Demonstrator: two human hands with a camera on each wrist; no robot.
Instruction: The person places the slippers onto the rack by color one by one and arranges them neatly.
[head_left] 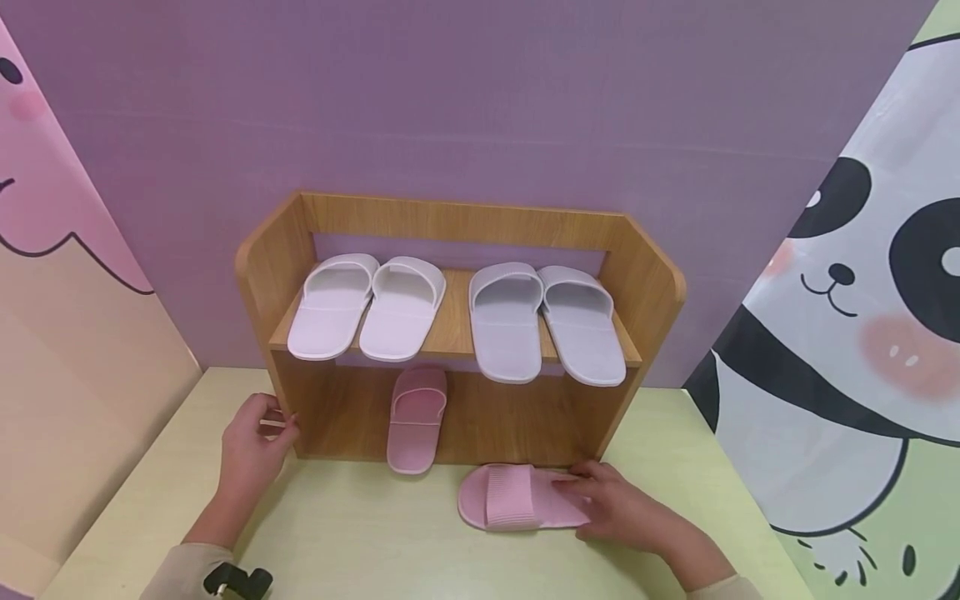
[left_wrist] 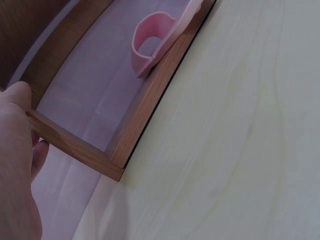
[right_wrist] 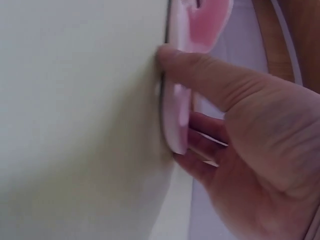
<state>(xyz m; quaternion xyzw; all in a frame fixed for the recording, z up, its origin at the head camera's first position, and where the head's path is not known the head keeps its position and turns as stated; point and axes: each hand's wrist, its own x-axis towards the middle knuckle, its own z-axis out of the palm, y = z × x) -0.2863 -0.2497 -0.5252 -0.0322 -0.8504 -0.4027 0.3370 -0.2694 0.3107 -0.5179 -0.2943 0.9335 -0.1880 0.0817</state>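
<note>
My left hand grips the front edge of the left side panel of a wooden shoe rack, thumb inside and fingers outside in the left wrist view. In front of the rack's right half, a pink slipper lies sideways on the table, toe to the left. The heel end of that slipper is between the thumb and fingers of my right hand; the right wrist view shows the thumb along its near edge. A second pink slipper stands on the bottom shelf, its heel end over the front edge.
A pair of white slippers, the left one and its mate, sits on the upper shelf. Beside it are two pale grey slippers. Behind the table rises a purple wall, with a panda-printed panel to the right.
</note>
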